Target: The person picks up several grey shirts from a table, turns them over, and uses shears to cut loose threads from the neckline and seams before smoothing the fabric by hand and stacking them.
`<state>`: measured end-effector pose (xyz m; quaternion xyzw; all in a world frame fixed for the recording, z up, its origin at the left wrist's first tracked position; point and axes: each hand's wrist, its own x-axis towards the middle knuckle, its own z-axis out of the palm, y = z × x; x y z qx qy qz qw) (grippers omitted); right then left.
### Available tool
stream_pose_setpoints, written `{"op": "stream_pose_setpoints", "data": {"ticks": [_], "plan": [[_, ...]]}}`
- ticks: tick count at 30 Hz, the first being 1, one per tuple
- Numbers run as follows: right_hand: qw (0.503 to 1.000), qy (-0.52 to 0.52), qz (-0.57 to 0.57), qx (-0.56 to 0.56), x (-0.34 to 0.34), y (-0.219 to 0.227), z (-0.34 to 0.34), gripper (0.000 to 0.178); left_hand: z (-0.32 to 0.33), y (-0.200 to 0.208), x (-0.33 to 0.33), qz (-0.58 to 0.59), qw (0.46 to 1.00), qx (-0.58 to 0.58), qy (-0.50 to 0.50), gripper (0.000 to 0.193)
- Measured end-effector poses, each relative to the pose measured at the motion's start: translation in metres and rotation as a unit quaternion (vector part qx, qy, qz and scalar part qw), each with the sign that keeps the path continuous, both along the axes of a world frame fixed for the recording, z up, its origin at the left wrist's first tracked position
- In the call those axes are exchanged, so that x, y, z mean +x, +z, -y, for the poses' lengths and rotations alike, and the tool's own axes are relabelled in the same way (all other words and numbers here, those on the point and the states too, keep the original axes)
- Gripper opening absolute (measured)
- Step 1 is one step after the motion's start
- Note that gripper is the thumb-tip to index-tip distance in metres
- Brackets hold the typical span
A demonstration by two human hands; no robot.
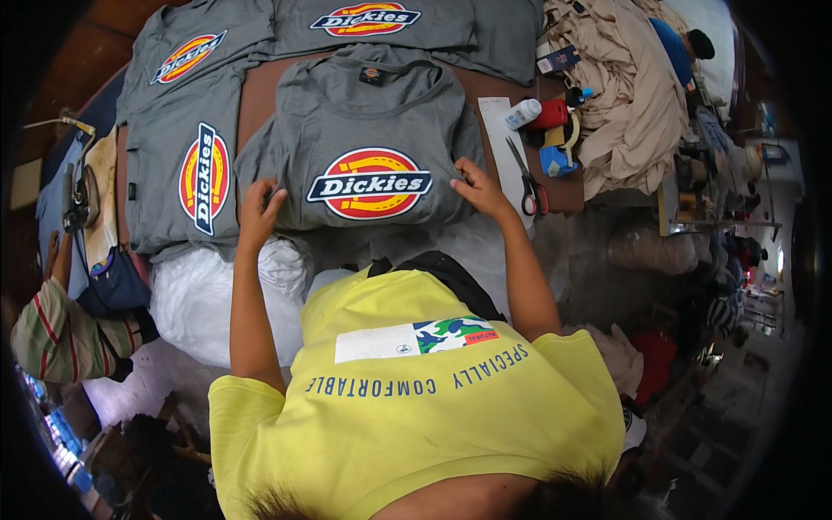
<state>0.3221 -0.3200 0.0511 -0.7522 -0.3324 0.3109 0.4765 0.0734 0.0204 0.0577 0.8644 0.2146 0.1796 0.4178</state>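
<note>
A grey T-shirt (pixel 299 104) with a round neckline and a red, yellow and navy printed emblem lies in front of me on the brown table. At its left side, my left hand (pixel 262 212) pinches a bit of the cloth between thumb and fingers. Across from it, my right hand (pixel 481 189) is closed on the shirt's right side, level with the emblem. The lower edge of the shirt hangs near the table's front edge. More grey shirts (pixel 152 186) with the same emblem are spread to the left and along the far side.
Right of the shirt are black-handled scissors (pixel 530 186), a white paper strip (pixel 503 139), a white bottle (pixel 523 113), a red container (pixel 550 114) and a blue tape dispenser (pixel 556 161). Beige cloth (pixel 628 104) is heaped beyond. White plastic bags (pixel 217 303) sit below the table. Another person (pixel 74 329) stands left.
</note>
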Motion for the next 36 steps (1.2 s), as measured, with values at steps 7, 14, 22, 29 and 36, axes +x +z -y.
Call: {"op": "stream_pose_setpoints", "data": {"ticks": [7,14,22,29,36], "plan": [[0.968,-0.068,0.119,-0.212,-0.007,0.028,0.059,0.027,-0.017,0.006,-0.066,-0.148,0.977,0.151,0.028,0.028],[0.976,-0.211,-0.049,-0.037,0.031,0.012,0.019,0.037,-0.025,-0.013,-0.023,-0.062,0.993,0.010,0.095,0.029],[0.898,-0.225,-0.338,0.166,0.075,0.000,-0.065,0.046,-0.050,-0.022,0.116,-0.008,0.984,-0.178,-0.002,0.041],[0.900,0.015,-0.393,-0.190,-0.050,-0.046,0.064,0.059,0.014,-0.097,-0.065,-0.162,0.757,-0.631,-0.040,0.044],[0.838,-0.196,-0.508,0.039,-0.100,-0.061,0.129,0.020,0.037,-0.069,-0.103,-0.065,0.779,-0.614,-0.110,0.049]]}}
